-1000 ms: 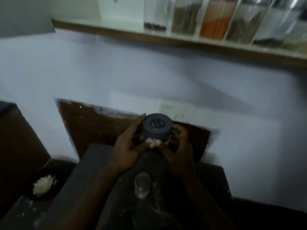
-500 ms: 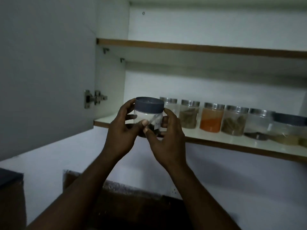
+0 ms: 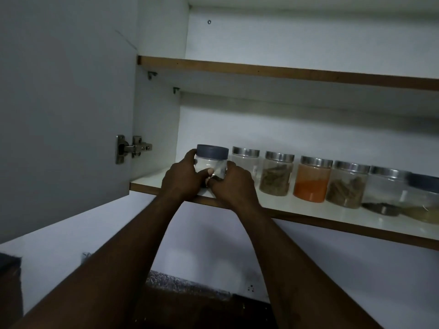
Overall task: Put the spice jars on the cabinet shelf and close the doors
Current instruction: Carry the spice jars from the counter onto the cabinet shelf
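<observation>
The open door (image 3: 64, 103), flat and matt grey, filled the left, with a steel hinge (image 3: 133, 148) on its inner edge. Two bare forearms rose from the bottom, stretched upward and converging at the shelf (image 3: 152, 180), a glossy white board with a brown wooden front edge.

The left hand (image 3: 183, 181) gripped the jar (image 3: 212, 160) from the left, fingers curled round its side and thumb laid across the front. The jar stood upright over the left end of the shelf, near the front edge. It had a round clear body, a pale label and a matt grey lid. Its base was hidden behind the hands, so whether it touched the board could not be told. The right hand (image 3: 234, 186) gripped it from the right, its thumb tip meeting the left thumb low on the front.

Just beside it a row of round clear jars with ribbed metal lids ran rightward: a pale jar (image 3: 245, 161), a bark jar (image 3: 276, 174) of brown sticks, an orange jar (image 3: 312, 181) of powder, a brown jar (image 3: 346, 186) and a dim jar (image 3: 384, 188). A blurred, grey-lidded end jar (image 3: 425, 198) closed the row. Above ran the upper shelf (image 3: 285, 72), also brown-edged.
</observation>
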The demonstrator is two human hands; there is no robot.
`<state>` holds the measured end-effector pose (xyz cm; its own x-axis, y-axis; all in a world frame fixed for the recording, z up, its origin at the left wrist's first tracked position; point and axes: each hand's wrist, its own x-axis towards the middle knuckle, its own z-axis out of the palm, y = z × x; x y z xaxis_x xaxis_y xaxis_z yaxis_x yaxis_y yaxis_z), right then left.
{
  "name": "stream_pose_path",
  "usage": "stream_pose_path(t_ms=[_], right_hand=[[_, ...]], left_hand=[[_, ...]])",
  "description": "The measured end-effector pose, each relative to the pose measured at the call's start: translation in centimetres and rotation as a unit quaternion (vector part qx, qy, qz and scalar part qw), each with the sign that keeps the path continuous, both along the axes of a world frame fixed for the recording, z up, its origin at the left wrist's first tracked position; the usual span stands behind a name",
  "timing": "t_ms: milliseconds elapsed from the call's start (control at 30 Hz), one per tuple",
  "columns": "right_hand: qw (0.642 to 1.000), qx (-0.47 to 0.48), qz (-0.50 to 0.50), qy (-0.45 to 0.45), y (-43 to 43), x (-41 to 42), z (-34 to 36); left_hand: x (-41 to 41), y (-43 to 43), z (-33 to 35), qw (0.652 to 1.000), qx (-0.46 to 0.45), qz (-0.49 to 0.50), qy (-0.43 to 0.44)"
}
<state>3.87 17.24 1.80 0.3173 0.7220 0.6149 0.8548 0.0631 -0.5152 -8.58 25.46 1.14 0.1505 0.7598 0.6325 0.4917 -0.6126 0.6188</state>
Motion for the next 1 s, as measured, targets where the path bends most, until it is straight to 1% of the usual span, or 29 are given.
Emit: stream_pose_path(t_ms=[100, 167, 233, 300, 333, 400, 467, 533, 600, 633, 667, 733, 800, 833, 900, 967, 1000], right_hand=[[1.000, -0.001, -0.022, 0.012, 0.1, 0.0, 0.0], [0.999, 0.010, -0.038, 0.014, 0.1, -0.1, -0.1], [0.999, 0.022, -0.041, 0.019, -0.2, -0.2, -0.1], [0.999, 0.036, -0.026, 0.023, -0.9, -0.4, -0.2], [0.999, 0.045, -0.018, 0.024, -1.4, -0.6, -0.2], [0.997, 0.075, 0.005, 0.034, -2.6, -0.8, -0.6], [0.991, 0.115, 0.046, 0.050, -4.6, -1.2, -2.0], [0.979, 0.177, 0.083, 0.058, -6.5, -1.5, -4.7], [0.972, 0.201, 0.107, 0.064, -8.7, -2.0, -10.3], [0.972, 0.196, 0.108, 0.066, -9.6, -2.1, -12.6], [0.980, 0.158, 0.102, 0.072, -10.6, -2.1, -16.5], [0.994, 0.054, 0.064, 0.065, -12.3, -1.6, -24.7], [0.990, -0.097, 0.042, 0.092, -14.5, -0.7, -32.1], [0.979, -0.177, 0.027, 0.096, -15.4, -0.3, -35.3], [0.949, -0.303, -0.008, 0.089, -17.2, 0.5, -40.5], [0.914, -0.388, -0.046, 0.111, -18.5, 1.0, -44.3], [0.897, -0.418, -0.062, 0.129, -19.2, 1.1, -45.8]], left_hand=[[1.0, 0.7, 0.0, 0.996, -0.031, 0.041, 0.070], [1.5, 0.9, -0.1, 0.994, -0.036, 0.055, 0.084], [1.4, 0.3, -0.4, 0.994, -0.032, 0.070, 0.076], [1.1, -1.0, -0.8, 0.996, -0.006, 0.081, 0.025], [1.0, -2.0, -1.2, 0.997, 0.023, 0.079, -0.017], [0.8, -4.4, -2.6, 0.988, 0.107, 0.066, -0.095], [0.5, -7.2, -5.4, 0.968, 0.203, 0.063, -0.133], [0.5, -9.8, -9.1, 0.956, 0.247, 0.049, -0.150], [0.3, -12.2, -14.9, 0.968, 0.212, 0.015, -0.136], [0.2, -13.0, -16.8, 0.974, 0.184, -0.009, -0.133], [0.0, -13.9, -20.0, 0.984, 0.124, -0.032, -0.120], [-0.5, -15.4, -26.7, 0.998, 0.022, -0.042, -0.048], [-1.3, -16.8, -33.3, 0.993, -0.089, -0.068, 0.036], [-1.6, -17.4, -36.4, 0.981, -0.155, -0.076, 0.089], [-2.1, -18.6, -41.8, 0.934, -0.284, -0.083, 0.201], [-2.3, -19.6, -45.8, 0.886, -0.373, -0.098, 0.256], [-2.2, -20.2, -47.4, 0.870, -0.394, -0.115, 0.272]])
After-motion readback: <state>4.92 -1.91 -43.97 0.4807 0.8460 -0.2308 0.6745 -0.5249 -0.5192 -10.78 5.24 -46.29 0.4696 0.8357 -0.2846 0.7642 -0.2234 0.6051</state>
